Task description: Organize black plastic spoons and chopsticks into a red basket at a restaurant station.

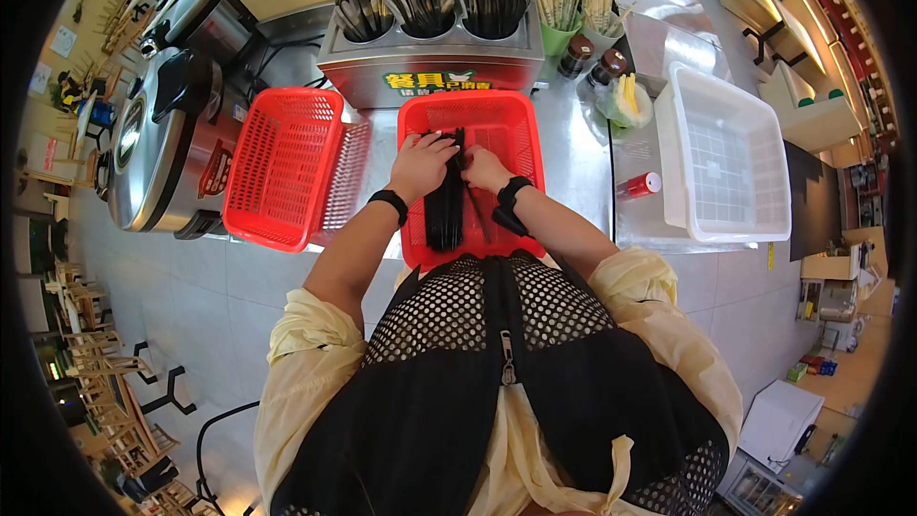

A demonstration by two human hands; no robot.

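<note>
Holding a bunch of black chopsticks (444, 215) over the near red basket (521, 134) on the counter (573, 162), the left hand (420, 164) has its fingers wrapped around them. The right hand (487, 170) pinches them from the right. A second red basket (282, 167) sits left. Far back stands a steel spoon box (430, 67).

Tilted red basket (282, 167), white tub (726, 158), steel cutlery holder (430, 62)
</note>
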